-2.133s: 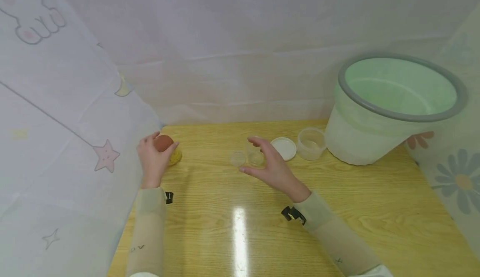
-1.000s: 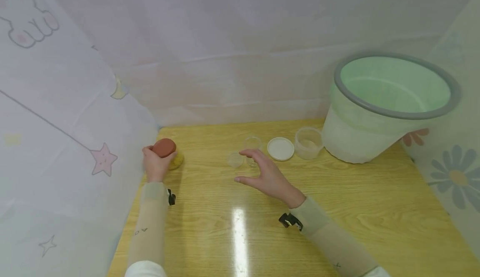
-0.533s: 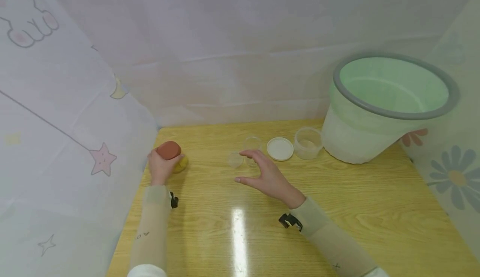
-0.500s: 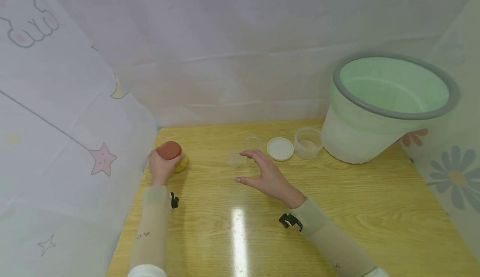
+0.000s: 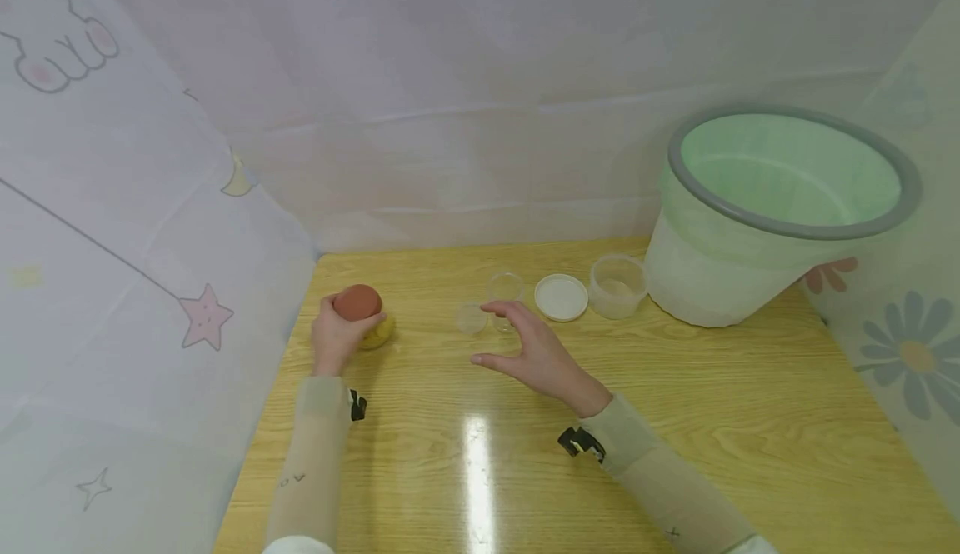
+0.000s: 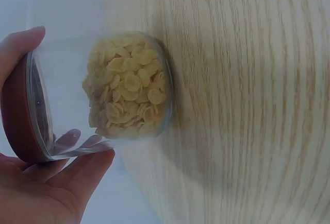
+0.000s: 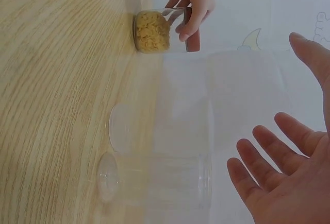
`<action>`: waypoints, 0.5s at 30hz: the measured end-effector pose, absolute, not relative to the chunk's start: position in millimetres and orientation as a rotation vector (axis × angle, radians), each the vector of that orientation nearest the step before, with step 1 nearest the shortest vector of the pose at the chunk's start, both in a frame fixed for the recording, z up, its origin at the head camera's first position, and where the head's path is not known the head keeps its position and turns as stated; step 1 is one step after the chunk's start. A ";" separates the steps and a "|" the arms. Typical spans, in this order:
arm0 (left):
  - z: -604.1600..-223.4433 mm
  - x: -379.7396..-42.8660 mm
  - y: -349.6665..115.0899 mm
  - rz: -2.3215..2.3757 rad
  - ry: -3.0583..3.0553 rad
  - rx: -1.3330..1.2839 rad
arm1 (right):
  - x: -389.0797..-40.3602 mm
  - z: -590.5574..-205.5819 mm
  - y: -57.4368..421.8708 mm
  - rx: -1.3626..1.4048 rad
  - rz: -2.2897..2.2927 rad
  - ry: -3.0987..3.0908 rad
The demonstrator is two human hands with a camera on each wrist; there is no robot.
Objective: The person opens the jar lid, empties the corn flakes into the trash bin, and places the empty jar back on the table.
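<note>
My left hand [image 5: 333,339] grips a clear jar [image 6: 67,74] by its upper part, just under the reddish-brown lid [image 5: 357,302]. Pale yellow cereal flakes [image 6: 131,87] fill roughly the lower half of it. Upright, the jar has its base right at the tabletop. My right hand [image 5: 538,356] has thumb and fingers spread wide, with nothing between them. Just beyond it stands a tall clear plastic cup [image 7: 165,180], partly hidden by the fingers in the head view. A thin clear disc-shaped lid [image 7: 119,127] lies beside the cup.
A white round lid [image 5: 562,297] lies right of the cup. Beside that sits a low translucent tub [image 5: 617,308]. A large pale green bin [image 5: 697,271] with a grey rim stands at the back right. Printed cloth [image 5: 420,162] hangs behind and at both sides of the wooden table [image 5: 420,421].
My left hand has moved right along the table with the jar in its grip. The right hand drew back slightly toward me at first, then stayed in place.
</note>
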State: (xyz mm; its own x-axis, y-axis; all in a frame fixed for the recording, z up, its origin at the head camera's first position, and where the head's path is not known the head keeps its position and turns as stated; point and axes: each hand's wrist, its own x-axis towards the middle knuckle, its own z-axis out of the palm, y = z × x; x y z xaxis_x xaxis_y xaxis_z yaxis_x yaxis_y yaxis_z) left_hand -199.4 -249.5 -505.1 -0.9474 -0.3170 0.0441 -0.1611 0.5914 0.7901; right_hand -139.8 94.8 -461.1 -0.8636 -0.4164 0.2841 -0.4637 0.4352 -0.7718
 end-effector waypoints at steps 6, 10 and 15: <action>-503.2 -198.8 -242.0 -1.253 -2.671 0.331 | -139.4 -461.3 95.7 0.764 1.439 -2.617; -500.7 -198.5 -236.7 -1.260 -2.695 0.300 | -139.8 -461.5 95.9 0.768 1.435 -2.622; -492.9 -199.0 -230.1 -1.248 -2.719 0.226 | -140.7 -462.1 96.8 0.772 1.439 -2.621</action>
State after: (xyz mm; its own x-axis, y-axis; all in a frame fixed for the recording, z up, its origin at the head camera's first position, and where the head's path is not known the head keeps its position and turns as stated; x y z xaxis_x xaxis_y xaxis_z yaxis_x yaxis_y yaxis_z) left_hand -199.0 -230.1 -492.9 -0.9788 -0.1945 0.0648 -0.0777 0.6443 0.7608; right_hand -140.7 96.8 -462.1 -0.8736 -0.3993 0.2780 -0.4490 0.4414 -0.7769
